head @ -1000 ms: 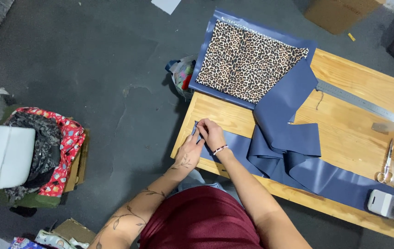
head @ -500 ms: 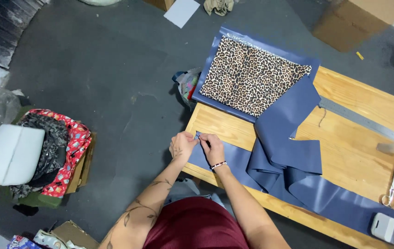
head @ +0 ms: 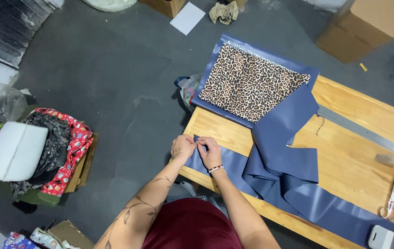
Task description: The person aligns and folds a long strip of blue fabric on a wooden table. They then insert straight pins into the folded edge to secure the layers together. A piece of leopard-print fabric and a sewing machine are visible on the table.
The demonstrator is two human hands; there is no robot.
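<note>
A long strip of navy blue material (head: 270,152) lies folded across a wooden table (head: 344,152). Both of my hands meet at its left end, close to the table's left edge. My left hand (head: 183,147) pinches the corner of the strip with its fingers closed. My right hand (head: 211,152), with a bracelet at the wrist, pinches the same end right beside it. A leopard-print fabric piece (head: 250,83) rests on a blue backing at the table's far left corner.
A long metal ruler (head: 363,131) lies on the table to the right, and scissors (head: 390,198) near the right edge. On the floor at left sit a white cushion (head: 12,152) and a heap of fabrics (head: 63,147). Cardboard boxes (head: 363,27) stand at the back.
The view has shifted, so the table sits lower and further right. My hands stay together on the strip's left end, fingers working the corner.
</note>
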